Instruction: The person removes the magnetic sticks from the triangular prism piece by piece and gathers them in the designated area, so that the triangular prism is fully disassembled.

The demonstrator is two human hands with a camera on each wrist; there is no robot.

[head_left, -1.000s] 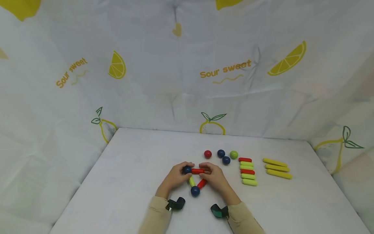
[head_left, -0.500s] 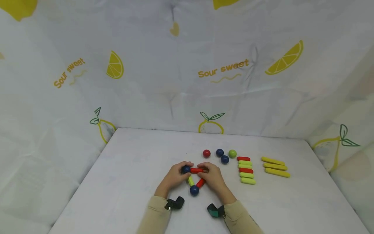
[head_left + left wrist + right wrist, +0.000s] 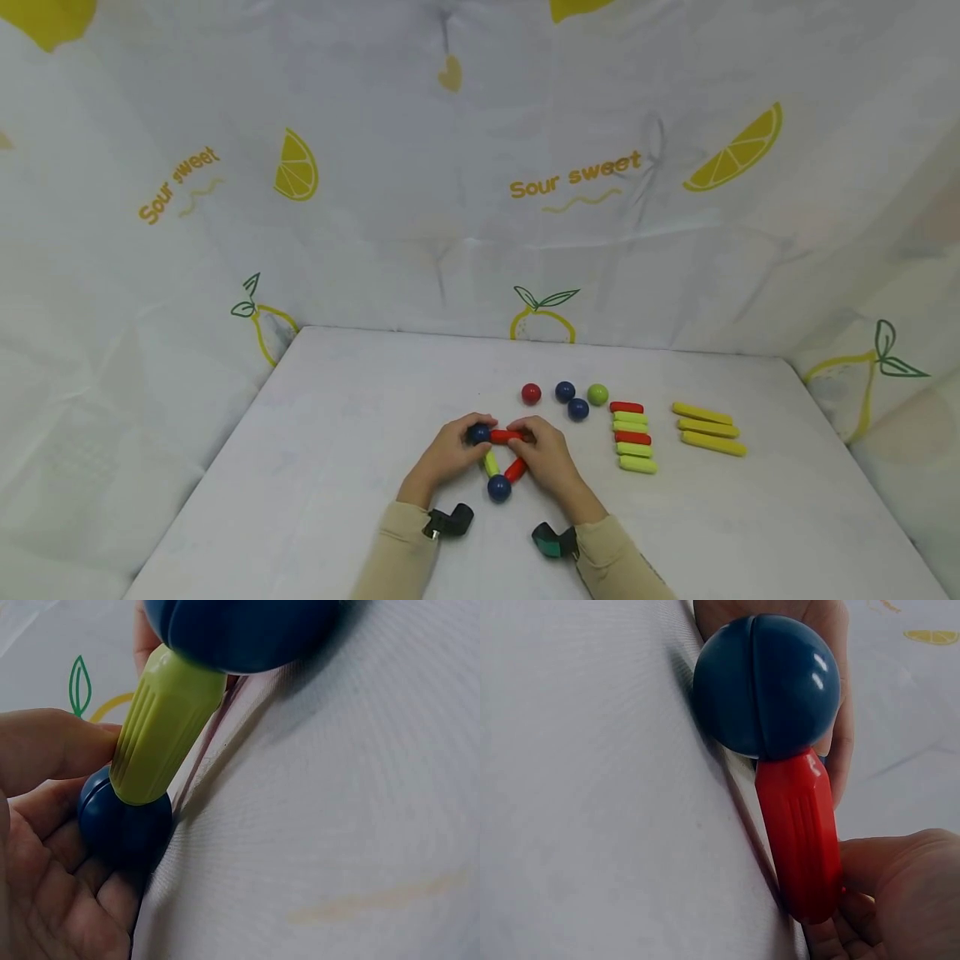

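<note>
A triangle of magnetic rods and balls lies on the white table. At its left corner my left hand [image 3: 446, 454] curls round a blue ball [image 3: 478, 434]; its thumb touches the lime rod [image 3: 161, 727] in the left wrist view. My right hand [image 3: 551, 458] holds the right end of the upper red rod [image 3: 506, 437] between thumb and fingers. A second red rod [image 3: 799, 832] runs from the near blue ball [image 3: 769, 686] up to the right hand. That near corner stands free of both hands. The hand hides the right corner, so I cannot tell if a ball is there.
Behind the hands lie a red ball [image 3: 531, 394], two blue balls [image 3: 566, 392] and a lime ball [image 3: 597, 394]. Right of them is a column of several short red and lime rods [image 3: 633, 450]. Three longer yellow rods [image 3: 708, 428] lie farther right. A printed cloth wall [image 3: 397, 250] stands behind the table.
My right hand and wrist have drawn slightly toward the left hand, mostly in the first half second. Both hands keep their hold. The head view has shifted a little.
</note>
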